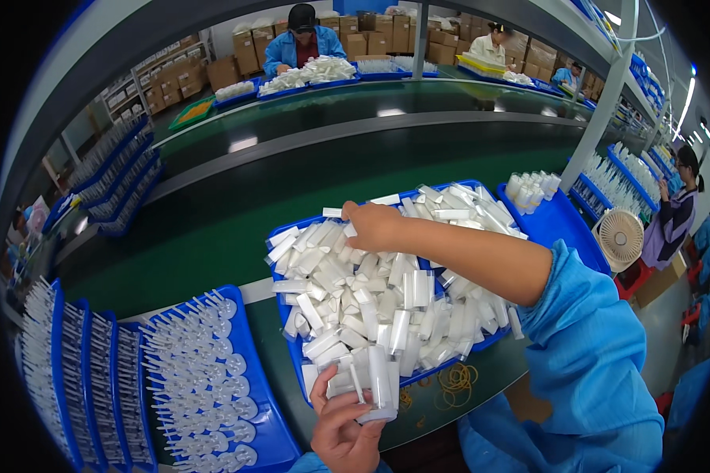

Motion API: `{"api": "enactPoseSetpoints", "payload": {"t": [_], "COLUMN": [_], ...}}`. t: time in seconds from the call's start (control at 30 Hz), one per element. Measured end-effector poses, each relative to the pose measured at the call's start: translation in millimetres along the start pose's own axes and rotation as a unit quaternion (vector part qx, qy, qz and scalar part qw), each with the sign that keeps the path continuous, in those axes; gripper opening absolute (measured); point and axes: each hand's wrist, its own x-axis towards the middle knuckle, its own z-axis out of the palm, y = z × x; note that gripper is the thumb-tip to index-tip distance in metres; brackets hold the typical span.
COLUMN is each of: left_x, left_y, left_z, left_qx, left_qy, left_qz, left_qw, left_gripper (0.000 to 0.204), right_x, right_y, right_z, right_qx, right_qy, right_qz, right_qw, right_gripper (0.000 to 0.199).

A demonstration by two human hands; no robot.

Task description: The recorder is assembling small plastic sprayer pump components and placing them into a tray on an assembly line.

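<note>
In front of me a blue tray [296, 370] is heaped with short white plastic tubes [312, 311], some with clear ends. My left hand [345, 432] is at the tray's near edge, its fingers closed round an upright white tube [381, 378] and a thin white stem [356, 382]. Across the heap my right hand [375, 226] reaches to the far side with bent fingers. A small white tube [332, 212] pokes out at its fingertips and appears pinched there; the thumb partly hides the grip.
On the left a blue tray [280, 441] carries rows of stemmed white discs, beside several tilted trays [59, 370]. Rubber bands [456, 384] lie near my front edge. At right are a blue tray [556, 232] with upright tubes and a fan [619, 239]. Beyond the green belt [213, 205], people work.
</note>
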Motion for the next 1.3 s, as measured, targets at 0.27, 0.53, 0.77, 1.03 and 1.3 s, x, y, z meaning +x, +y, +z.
{"api": "enactPoseSetpoints", "payload": {"t": [0.27,0.53,0.77,1.03,1.3], "left_x": [0.4,9.3,7.0,12.2,9.5], "left_y": [-2.0,-2.5,8.4,11.5,10.6], "left_z": [2.4,12.7,22.9,24.2,28.1], "left_qx": [0.052,0.110,0.090,0.127,0.107], "left_qy": [-0.015,-0.093,-0.126,-0.168,-0.167], "left_qz": [0.019,0.107,0.071,0.113,0.061], "left_qw": [0.998,0.984,0.985,0.971,0.978], "left_gripper": [0.014,0.008,0.006,0.006,0.005], "right_x": [-58.2,-143.9,-160.4,-172.5,-172.9], "right_y": [-9.4,-21.6,-10.5,-3.6,7.8], "right_z": [-11.9,-7.1,-8.8,-15.0,-13.3], "right_qx": [0.403,0.670,0.636,0.563,0.441], "right_qy": [-0.026,-0.224,-0.203,-0.164,-0.121], "right_qz": [-0.036,-0.051,-0.077,-0.099,-0.154], "right_qw": [0.914,0.706,0.740,0.804,0.876], "right_gripper": [0.046,0.055,0.030,0.021,0.023]}}
